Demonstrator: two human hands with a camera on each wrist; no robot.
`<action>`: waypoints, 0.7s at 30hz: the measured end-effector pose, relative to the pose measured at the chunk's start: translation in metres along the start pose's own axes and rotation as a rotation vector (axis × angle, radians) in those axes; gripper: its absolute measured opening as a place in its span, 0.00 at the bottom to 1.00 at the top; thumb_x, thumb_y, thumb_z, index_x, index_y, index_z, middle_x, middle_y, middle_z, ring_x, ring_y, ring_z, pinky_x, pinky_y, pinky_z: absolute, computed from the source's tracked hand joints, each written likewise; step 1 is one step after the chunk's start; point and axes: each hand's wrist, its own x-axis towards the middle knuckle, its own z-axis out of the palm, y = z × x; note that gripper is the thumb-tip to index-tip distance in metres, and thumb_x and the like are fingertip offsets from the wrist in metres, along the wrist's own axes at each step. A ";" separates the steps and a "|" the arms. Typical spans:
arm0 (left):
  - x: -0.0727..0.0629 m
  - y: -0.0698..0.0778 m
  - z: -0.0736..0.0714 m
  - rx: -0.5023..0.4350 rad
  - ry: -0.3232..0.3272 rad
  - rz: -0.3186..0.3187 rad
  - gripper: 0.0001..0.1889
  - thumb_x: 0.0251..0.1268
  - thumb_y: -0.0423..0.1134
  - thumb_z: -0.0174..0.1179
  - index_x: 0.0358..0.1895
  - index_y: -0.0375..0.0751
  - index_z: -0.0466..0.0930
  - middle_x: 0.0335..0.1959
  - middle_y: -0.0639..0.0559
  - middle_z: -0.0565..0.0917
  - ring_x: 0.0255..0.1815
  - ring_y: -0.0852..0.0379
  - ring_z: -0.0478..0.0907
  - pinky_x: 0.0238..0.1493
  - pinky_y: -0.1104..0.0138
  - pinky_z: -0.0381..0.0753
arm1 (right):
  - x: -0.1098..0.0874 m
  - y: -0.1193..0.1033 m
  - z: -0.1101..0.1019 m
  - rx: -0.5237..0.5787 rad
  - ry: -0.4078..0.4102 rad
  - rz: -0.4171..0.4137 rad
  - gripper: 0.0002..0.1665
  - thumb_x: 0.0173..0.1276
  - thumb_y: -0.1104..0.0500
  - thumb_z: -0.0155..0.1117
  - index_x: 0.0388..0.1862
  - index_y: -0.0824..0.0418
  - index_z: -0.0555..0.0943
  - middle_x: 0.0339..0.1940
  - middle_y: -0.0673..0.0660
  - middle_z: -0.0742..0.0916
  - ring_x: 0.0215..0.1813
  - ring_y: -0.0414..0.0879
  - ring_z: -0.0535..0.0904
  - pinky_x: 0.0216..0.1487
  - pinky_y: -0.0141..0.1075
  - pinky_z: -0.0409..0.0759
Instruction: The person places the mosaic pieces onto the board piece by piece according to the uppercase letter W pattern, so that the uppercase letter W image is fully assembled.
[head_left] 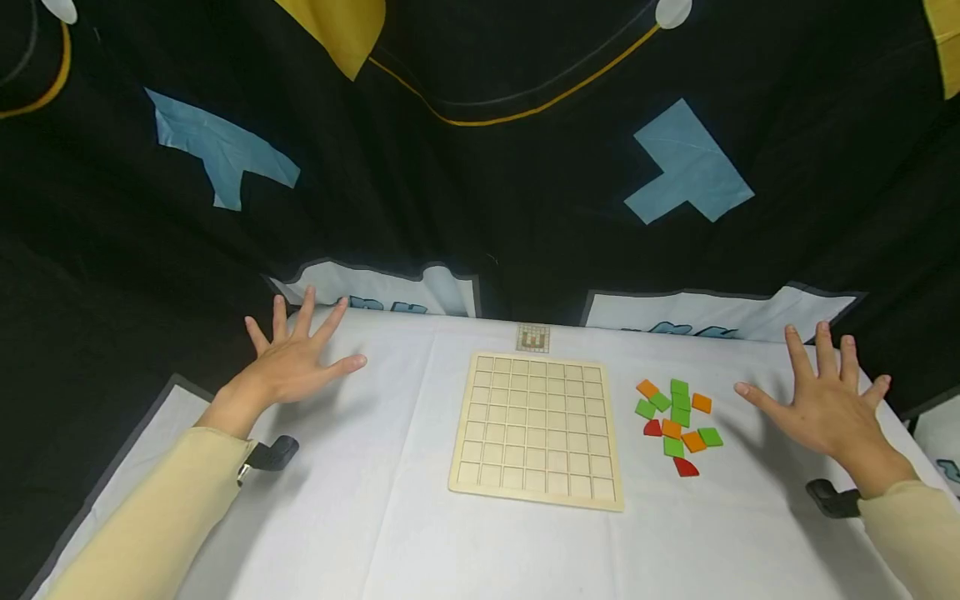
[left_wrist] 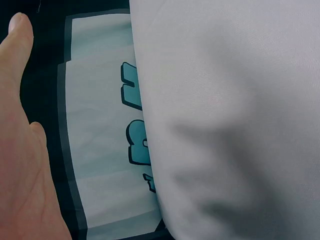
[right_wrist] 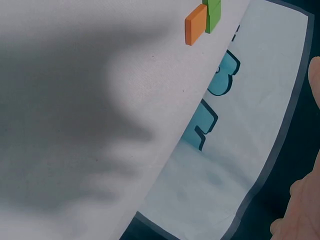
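Note:
My left hand [head_left: 292, 362] hovers over the left side of the white table, fingers spread wide and holding nothing. On the other side my right hand [head_left: 828, 412] is held up in the same way, to the right of a loose group of small tiles. Green tiles [head_left: 680, 417], orange tiles [head_left: 693, 442] and red rounded pieces [head_left: 686, 467] make up that group. Between the hands lies a square wooden grid board [head_left: 536, 429] with bare cells. In the right wrist view an orange tile [right_wrist: 195, 25] and a green tile [right_wrist: 213, 16] show at the top.
A small patterned card [head_left: 532, 337] lies behind the board near the table's far edge. White cloth covers the table [head_left: 375, 533]. A black curtain [head_left: 480, 208] with blue and yellow shapes hangs behind it. Each wrist wears a black camera mount [head_left: 273, 452].

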 end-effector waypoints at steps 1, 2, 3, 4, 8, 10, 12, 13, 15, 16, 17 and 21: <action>0.000 0.000 0.000 0.001 0.000 0.000 0.52 0.66 0.76 0.43 0.83 0.53 0.33 0.79 0.36 0.20 0.71 0.24 0.09 0.55 0.25 0.09 | 0.000 0.000 0.000 0.002 0.000 -0.001 0.68 0.64 0.21 0.50 0.82 0.63 0.36 0.78 0.75 0.34 0.76 0.74 0.21 0.59 0.82 0.25; 0.000 0.000 0.000 0.001 0.000 0.000 0.52 0.66 0.76 0.43 0.83 0.53 0.33 0.79 0.36 0.20 0.71 0.24 0.09 0.55 0.25 0.09 | 0.000 0.000 0.000 0.002 0.001 -0.002 0.68 0.64 0.22 0.50 0.82 0.63 0.36 0.78 0.75 0.34 0.76 0.74 0.21 0.59 0.82 0.25; -0.001 0.000 0.000 0.000 -0.002 -0.001 0.52 0.66 0.76 0.43 0.83 0.53 0.32 0.79 0.37 0.19 0.71 0.24 0.08 0.55 0.25 0.09 | 0.000 0.000 0.000 0.001 0.002 -0.003 0.68 0.64 0.22 0.50 0.82 0.63 0.36 0.78 0.75 0.34 0.76 0.74 0.21 0.59 0.82 0.25; -0.001 -0.001 0.000 0.000 -0.003 -0.001 0.52 0.66 0.76 0.43 0.83 0.53 0.32 0.79 0.36 0.20 0.71 0.25 0.08 0.55 0.25 0.09 | 0.000 0.000 0.000 0.001 0.002 -0.004 0.68 0.64 0.22 0.50 0.82 0.63 0.36 0.78 0.75 0.34 0.76 0.74 0.21 0.59 0.82 0.25; -0.001 -0.002 -0.001 0.001 -0.006 -0.005 0.52 0.66 0.76 0.42 0.83 0.53 0.32 0.79 0.37 0.19 0.71 0.26 0.07 0.55 0.26 0.08 | -0.001 0.001 -0.002 -0.005 0.006 0.004 0.68 0.64 0.21 0.50 0.82 0.63 0.35 0.78 0.75 0.34 0.77 0.74 0.22 0.60 0.81 0.25; -0.001 -0.002 -0.001 0.002 -0.002 -0.004 0.52 0.66 0.77 0.42 0.83 0.53 0.32 0.79 0.37 0.19 0.71 0.27 0.06 0.55 0.26 0.08 | -0.001 0.001 -0.002 -0.008 0.008 0.012 0.68 0.64 0.21 0.49 0.82 0.63 0.35 0.78 0.75 0.34 0.77 0.74 0.22 0.61 0.81 0.26; -0.001 -0.002 -0.001 0.004 0.002 -0.002 0.52 0.66 0.77 0.42 0.83 0.53 0.32 0.79 0.37 0.19 0.71 0.27 0.06 0.55 0.26 0.08 | -0.001 0.001 -0.003 -0.010 0.010 0.016 0.68 0.64 0.21 0.49 0.82 0.63 0.35 0.78 0.75 0.34 0.77 0.74 0.22 0.61 0.80 0.26; -0.001 -0.002 -0.001 0.005 0.003 -0.001 0.52 0.66 0.77 0.42 0.83 0.52 0.32 0.79 0.37 0.19 0.71 0.27 0.06 0.55 0.26 0.08 | -0.002 0.001 -0.003 -0.009 0.009 0.017 0.69 0.64 0.21 0.49 0.82 0.63 0.35 0.78 0.75 0.34 0.77 0.74 0.22 0.61 0.80 0.26; -0.001 -0.002 -0.002 0.005 0.008 0.001 0.52 0.66 0.76 0.42 0.83 0.52 0.32 0.79 0.37 0.19 0.71 0.27 0.06 0.55 0.26 0.08 | -0.002 0.001 -0.002 -0.009 0.007 0.016 0.69 0.64 0.21 0.49 0.82 0.63 0.35 0.78 0.75 0.34 0.77 0.74 0.23 0.61 0.80 0.26; -0.001 -0.002 -0.002 0.006 0.010 0.002 0.52 0.66 0.76 0.42 0.83 0.52 0.32 0.79 0.37 0.19 0.71 0.27 0.06 0.55 0.26 0.08 | -0.002 0.001 -0.002 -0.009 0.006 0.017 0.69 0.63 0.20 0.49 0.82 0.63 0.35 0.78 0.75 0.34 0.77 0.74 0.22 0.61 0.80 0.25; -0.001 -0.002 -0.002 0.006 0.010 0.003 0.52 0.66 0.76 0.42 0.83 0.52 0.32 0.79 0.38 0.18 0.71 0.27 0.07 0.55 0.26 0.08 | -0.002 0.001 -0.002 -0.009 0.005 0.017 0.69 0.63 0.20 0.49 0.82 0.63 0.35 0.78 0.75 0.34 0.77 0.74 0.22 0.61 0.80 0.25; -0.002 -0.001 -0.002 0.004 0.014 0.009 0.53 0.66 0.76 0.43 0.83 0.52 0.32 0.79 0.39 0.18 0.71 0.26 0.08 0.55 0.26 0.09 | -0.003 0.001 -0.002 -0.006 0.010 0.016 0.69 0.64 0.21 0.49 0.82 0.64 0.35 0.78 0.75 0.34 0.77 0.74 0.22 0.61 0.81 0.25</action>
